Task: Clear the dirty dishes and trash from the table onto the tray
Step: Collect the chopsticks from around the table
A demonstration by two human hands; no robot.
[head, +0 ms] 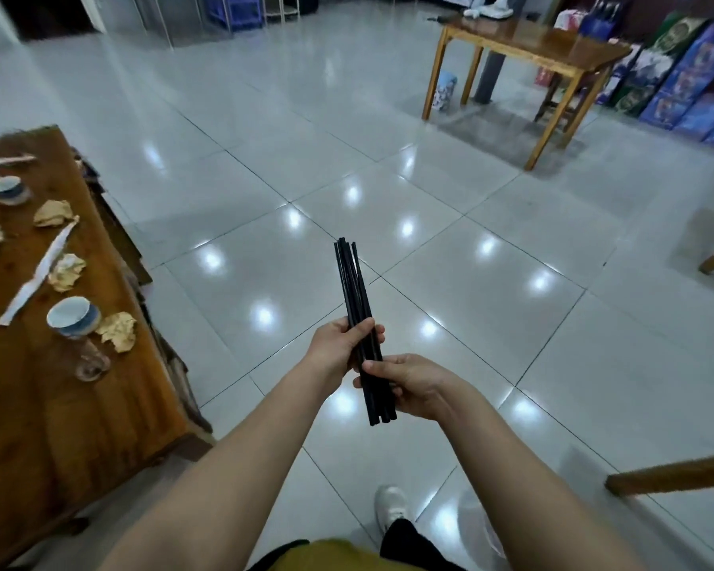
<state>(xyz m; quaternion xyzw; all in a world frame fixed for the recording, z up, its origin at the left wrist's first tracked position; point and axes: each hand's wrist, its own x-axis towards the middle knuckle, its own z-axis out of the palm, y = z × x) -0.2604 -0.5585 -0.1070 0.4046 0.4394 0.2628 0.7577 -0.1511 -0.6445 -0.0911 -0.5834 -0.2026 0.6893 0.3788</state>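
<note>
Head view: a bundle of black chopsticks (353, 282) is held over the tiled floor (491, 323), to the right of the bench (100, 405) and clear of it. The left hand (339, 344) grip is wrapped round the middle of the bundle, fingers curled on the sticks. The right hand (409, 389) grip is clamped on the lower end, thumb laid across the top, with the butt ends poking out below the palm. The far tips are fanned slightly. The stick count cannot be told; several at least.

The bench's right edge runs from far to near, left of the left forearm. Wide open floor is seen ahead and to the right. A second table (532, 43) stands well apart at upper right, with printed bags (677, 76) lined up beside it. A wooden rail (672, 473) juts in low at the right edge.

Counted on the bench:
- two blue-and-white cups, a far cup (5, 189) and a near cup (73, 317)
- one clear glass (91, 360) just beside the near cup
- two white paper strips (38, 274)
- six crumpled napkins (118, 329), some cut off by the left frame edge
</note>
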